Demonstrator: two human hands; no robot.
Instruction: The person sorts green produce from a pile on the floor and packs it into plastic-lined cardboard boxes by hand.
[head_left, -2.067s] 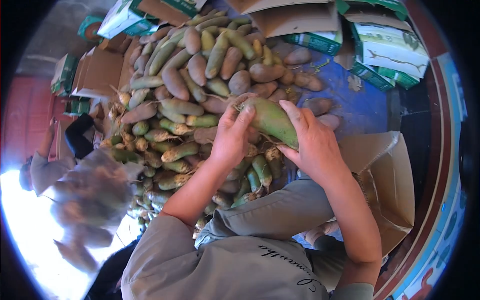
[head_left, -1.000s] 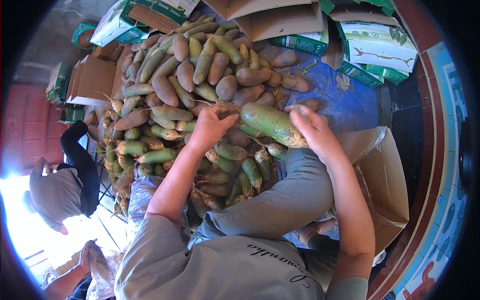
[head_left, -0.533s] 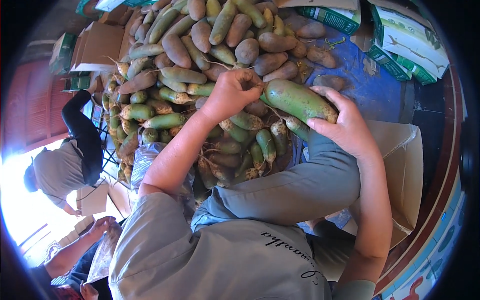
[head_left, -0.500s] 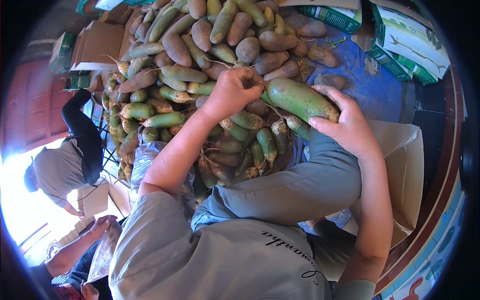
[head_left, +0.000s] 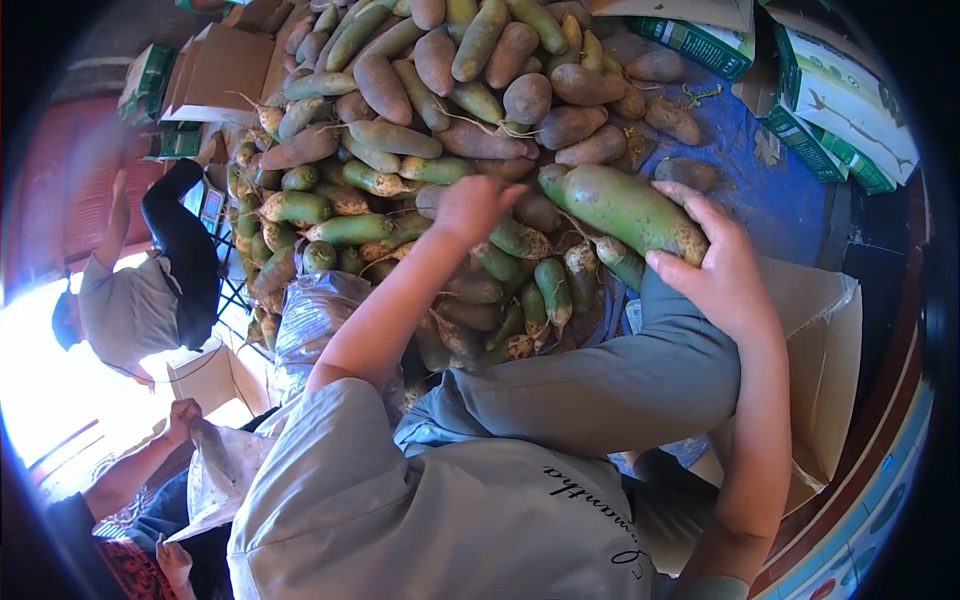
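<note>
In my right hand (head_left: pixel 715 255) is a large green radish (head_left: pixel 625 205), gripped at its right end with thumb and fingers wrapped round it. Its skin is green with brownish, soil-stained patches. Just off the radish's left tip, my left hand (head_left: pixel 472 212) is smeared by motion, and its fingers cannot be made out well. Beneath both hands spreads a big heap of radishes (head_left: pixel 345 228), many green with thin roots, others coated in brown soil.
Green-and-white boxes (head_left: pixel 840 105) stand at the upper right on a blue sheet (head_left: pixel 770 205). An open cardboard box (head_left: pixel 830 370) is by my right arm. A clear plastic bag (head_left: pixel 315 320) lies left of my knee. Two other people (head_left: pixel 130 305) are at the left, one holding a bag.
My left hand has come away from the radish's left tip, where its fingers were pinched together. The right hand keeps its grip. At the left, another person has raised an arm.
</note>
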